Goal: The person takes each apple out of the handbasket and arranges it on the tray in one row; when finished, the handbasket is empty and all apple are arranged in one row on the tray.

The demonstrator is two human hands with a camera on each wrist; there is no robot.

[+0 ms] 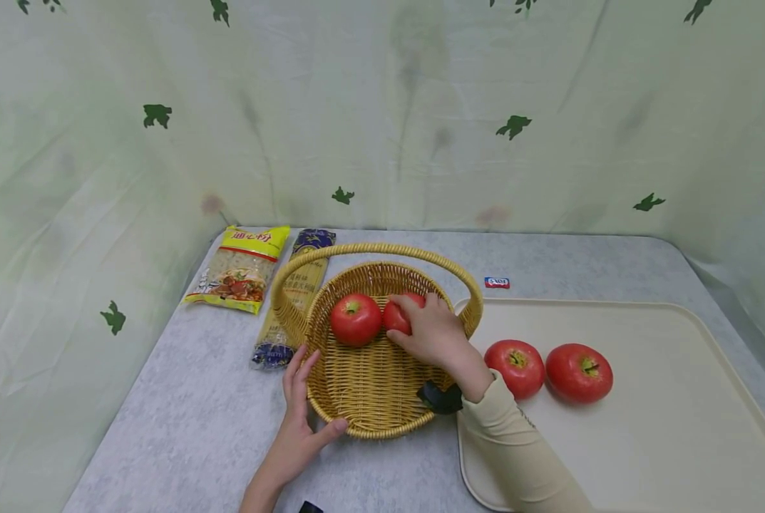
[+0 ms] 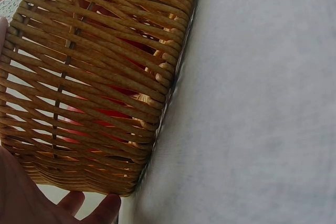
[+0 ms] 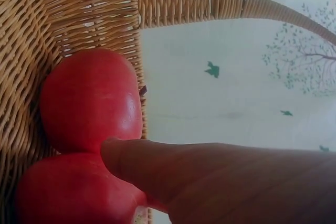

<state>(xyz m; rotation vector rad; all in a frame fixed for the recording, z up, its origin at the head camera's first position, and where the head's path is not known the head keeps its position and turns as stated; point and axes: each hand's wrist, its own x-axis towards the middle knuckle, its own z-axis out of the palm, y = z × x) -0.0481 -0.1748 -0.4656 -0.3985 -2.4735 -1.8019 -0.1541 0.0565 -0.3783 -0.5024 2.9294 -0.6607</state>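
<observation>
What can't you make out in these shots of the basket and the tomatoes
- Head view: the right hand covers most of the second tomato in the basket, so its grip is unclear.
- Head view: the noodle packet is partly behind the basket handle; its print is too small to read.
- Left wrist view: tomatoes show only as red through the weave.
- Right wrist view: the fingertips are cut off.

A: The basket is woven wicker, tan and ribbed, rough to look at. The tomatoes in it are smooth and glossy.

B: The bench looks matt, speckled grey. The tray on the right seems smooth cream plastic. The far-left packets are shiny plastic film, and the backdrop is thin creased cloth.
</observation>
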